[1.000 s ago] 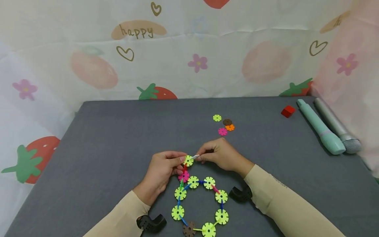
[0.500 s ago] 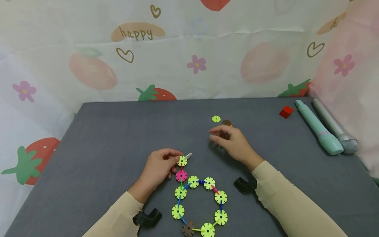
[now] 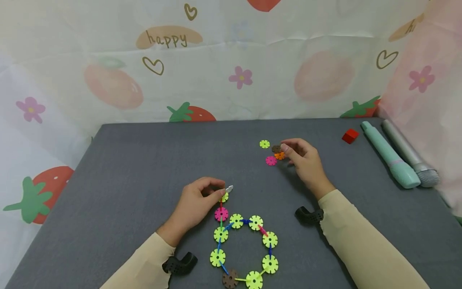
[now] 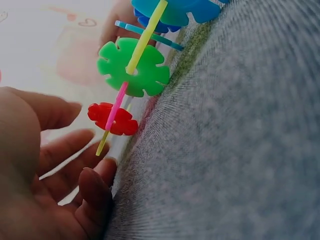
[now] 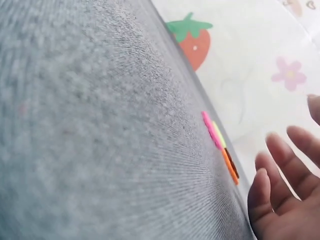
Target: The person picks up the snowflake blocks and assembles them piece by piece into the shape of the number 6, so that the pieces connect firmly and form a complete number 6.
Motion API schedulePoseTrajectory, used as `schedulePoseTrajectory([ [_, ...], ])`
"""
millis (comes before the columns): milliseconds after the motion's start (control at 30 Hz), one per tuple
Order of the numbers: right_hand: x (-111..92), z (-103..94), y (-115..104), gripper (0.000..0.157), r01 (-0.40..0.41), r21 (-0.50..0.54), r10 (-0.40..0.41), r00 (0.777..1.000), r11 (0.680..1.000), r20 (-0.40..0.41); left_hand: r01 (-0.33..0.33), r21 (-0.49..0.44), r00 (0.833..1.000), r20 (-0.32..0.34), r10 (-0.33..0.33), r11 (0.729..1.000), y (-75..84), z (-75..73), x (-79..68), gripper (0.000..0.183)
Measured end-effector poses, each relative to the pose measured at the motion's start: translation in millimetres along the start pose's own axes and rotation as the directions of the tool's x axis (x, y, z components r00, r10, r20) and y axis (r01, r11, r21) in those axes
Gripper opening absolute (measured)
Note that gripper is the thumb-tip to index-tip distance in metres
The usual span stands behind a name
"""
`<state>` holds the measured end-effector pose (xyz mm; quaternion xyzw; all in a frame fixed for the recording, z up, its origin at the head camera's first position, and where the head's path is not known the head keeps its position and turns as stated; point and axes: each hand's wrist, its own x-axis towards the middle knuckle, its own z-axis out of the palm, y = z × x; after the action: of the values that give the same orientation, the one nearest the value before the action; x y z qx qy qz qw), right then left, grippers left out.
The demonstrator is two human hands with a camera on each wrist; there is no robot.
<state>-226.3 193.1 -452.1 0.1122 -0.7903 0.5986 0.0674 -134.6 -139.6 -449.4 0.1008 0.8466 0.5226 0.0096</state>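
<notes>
Notched plastic discs, mostly lime, are linked in a ring by short coloured pieces; one lime disc point(image 3: 270, 241) sits on its right side. A branch runs up from the ring through a pink disc point(image 3: 221, 214) to a lime disc partly covered by my left hand point(image 3: 196, 204), with a white piece point(image 3: 229, 188) at its tip. The left fingers are loosely bent around this end, apart from a red-looking disc point(image 4: 112, 119) in the left wrist view. My right hand point(image 3: 306, 162) hovers beside a brown disc point(image 3: 276, 149) and an orange disc point(image 3: 279, 155), fingers spread.
A loose pink disc point(image 3: 271, 160) and a loose lime disc point(image 3: 264, 144) lie near the right hand. At the back right are a red cube point(image 3: 350, 136), a mint microphone point(image 3: 391, 156) and a silver microphone point(image 3: 411, 154). A printed cloth point(image 3: 267, 96) stands behind the grey table.
My right hand has left the white piece and moved up and right to the loose discs. The left hand stays by the branch end, its forefinger lifted from the thumb.
</notes>
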Motion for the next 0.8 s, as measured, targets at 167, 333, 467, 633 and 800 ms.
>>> schedulePoseTrajectory([
  [167,2.1,-3.6,4.7,0.042,-0.025,-0.018,0.025,1.000,1.000,-0.018,-0.054,0.006,0.999,0.007,0.054,0.999,-2.5,2.6,0.3,0.015],
  [333,5.2,-3.9,10.3,0.047,-0.068,-0.216,0.076,0.997,0.974,0.031,-0.054,0.020,0.998,-0.019,0.055,0.998,-4.2,4.7,0.6,0.010],
  [467,7.0,-1.8,10.7,0.048,-0.084,-0.351,0.106,0.993,0.933,0.043,-0.041,0.024,0.999,-0.033,0.041,0.999,-4.3,5.6,0.4,0.009],
  [633,7.2,3.0,5.9,0.045,-0.148,-0.440,0.175,0.984,0.886,0.021,-0.035,0.044,0.998,-0.051,0.038,0.998,-3.8,6.1,0.5,0.009],
  [800,6.8,4.3,3.2,0.031,-0.180,-0.453,0.207,0.978,0.873,0.011,-0.030,0.055,0.998,-0.056,0.033,0.998,-3.8,6.4,0.1,0.008],
])
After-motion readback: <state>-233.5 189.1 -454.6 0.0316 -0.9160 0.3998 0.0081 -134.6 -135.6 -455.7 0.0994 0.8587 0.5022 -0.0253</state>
